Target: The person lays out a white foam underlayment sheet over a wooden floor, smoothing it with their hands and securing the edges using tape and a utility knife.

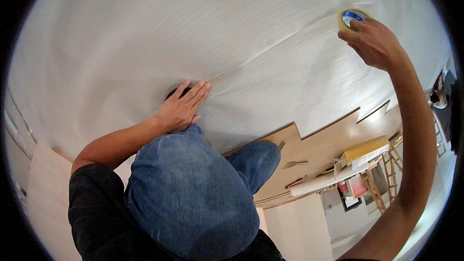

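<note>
A white, finely ribbed sheet [145,29] covers the floor around me, with a long seam [270,53] running from near my left hand up toward the right. My left hand [180,108] lies flat on the sheet at the seam's near end, fingers stretched out. Something dark [175,92] shows partly behind that hand; its kind cannot be made out. Far to the right, my right hand [374,43] grips a roll of clear yellowish tape [344,19] with a blue-printed core. Whether a strip runs from the roll is too faint to tell.
My jeans-clad knees [193,188] are bent in front of me. Light wood floor planks [333,130] with a stepped edge lie to the right. On them rest a putty knife [295,164] and red-handled pliers [296,182]. Beyond are a yellow package [367,149] and wooden ladders [390,176].
</note>
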{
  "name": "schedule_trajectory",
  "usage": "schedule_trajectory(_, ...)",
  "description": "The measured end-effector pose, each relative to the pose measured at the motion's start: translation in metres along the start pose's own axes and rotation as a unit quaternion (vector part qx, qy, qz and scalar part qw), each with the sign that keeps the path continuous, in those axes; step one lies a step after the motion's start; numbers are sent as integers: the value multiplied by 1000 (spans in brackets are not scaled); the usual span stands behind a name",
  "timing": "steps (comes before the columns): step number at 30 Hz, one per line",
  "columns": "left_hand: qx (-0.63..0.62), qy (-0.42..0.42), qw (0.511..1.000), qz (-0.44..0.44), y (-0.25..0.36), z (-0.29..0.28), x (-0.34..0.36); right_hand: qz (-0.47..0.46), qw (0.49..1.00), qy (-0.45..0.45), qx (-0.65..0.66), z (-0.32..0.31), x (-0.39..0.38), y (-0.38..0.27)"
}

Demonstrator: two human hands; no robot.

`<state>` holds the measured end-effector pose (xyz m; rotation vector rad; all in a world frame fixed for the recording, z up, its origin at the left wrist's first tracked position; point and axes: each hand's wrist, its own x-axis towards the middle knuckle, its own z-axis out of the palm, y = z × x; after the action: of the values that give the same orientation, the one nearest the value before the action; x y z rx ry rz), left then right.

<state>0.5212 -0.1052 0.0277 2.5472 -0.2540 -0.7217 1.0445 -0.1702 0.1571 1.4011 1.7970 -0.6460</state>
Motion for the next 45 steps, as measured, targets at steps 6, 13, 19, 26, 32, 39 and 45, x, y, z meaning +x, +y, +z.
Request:
schedule_trajectory(6,-110,23,994,-7,-9,-29,21,31,998,-47,-12,0,33,-12)
schedule_trajectory(13,-4,366,930,-46,-82,-110,180,62,997,-36,-24,0,41,-16)
schedule_trajectory(19,-27,301,953,-17,-122,-122,212,107,989,-81,-57,-4,56,-41)
schedule_trajectory(26,37,354,935,-16,-125,-116,216,108,986,-114,-63,6,75,-42)
schedule_trajectory(32,41,320,946,-22,-128,-119,219,123,987,-76,-69,11,78,-47)
schedule_trajectory(39,53,333,941,-26,-131,-114,222,145,986,-67,-47,22,85,-50)
schedule_trajectory(45,61,346,936,-25,-130,-114,222,145,986,-71,-50,31,91,-53)
